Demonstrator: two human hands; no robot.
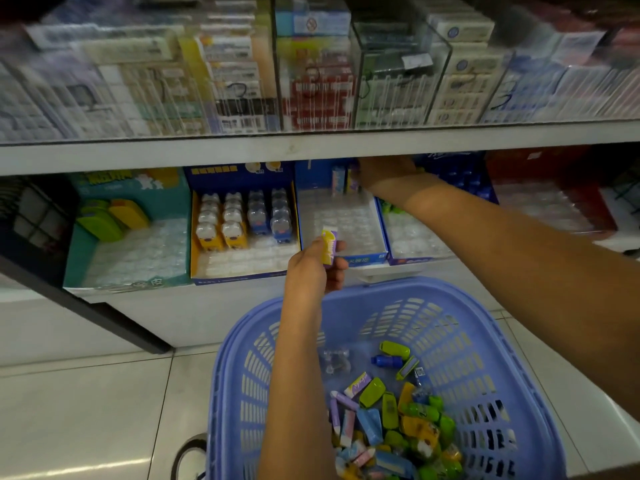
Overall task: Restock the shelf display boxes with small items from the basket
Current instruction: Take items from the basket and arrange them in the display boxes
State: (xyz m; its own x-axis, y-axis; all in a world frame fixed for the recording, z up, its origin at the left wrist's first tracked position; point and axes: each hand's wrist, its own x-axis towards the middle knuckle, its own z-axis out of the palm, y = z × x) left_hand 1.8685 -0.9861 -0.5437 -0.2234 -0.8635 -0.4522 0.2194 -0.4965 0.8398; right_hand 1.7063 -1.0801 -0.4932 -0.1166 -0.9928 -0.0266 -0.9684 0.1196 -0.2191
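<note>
Head view. A blue slotted basket [457,296] stands on the tiled floor [86,393] before the lower shelf. A heap of small items [384,424] lies in its near right part: green, yellow, blue and pink pieces, mostly wrapped.

The left hand [317,271] is raised above the basket's far rim. Its thumb and curled fingers pinch one yellow-and-purple packet [327,249], held on end.

Directly beyond the basket sits a blue display box [367,259] lined with a clear moulded tray, most of its pockets unfilled. Two upright packets [339,180] stand at the back of this box. The right hand [384,171] reaches over the basket to that back row, its fingers at the packets. The white shelf board [207,155] above hides part of the hand, so whether it grips anything cannot be told.

Beyond the basket and to its left stands a yellow-sided display box [194,237] with four rows of animal-shaped items. Further left of the basket is a teal display box [74,261] holding a few green and yellow pieces at its back. Beyond the basket's right side is another blue box [408,261], contents blurred.

The upper shelf, above all these, carries stacked packs behind clear dividers [391,81].
</note>
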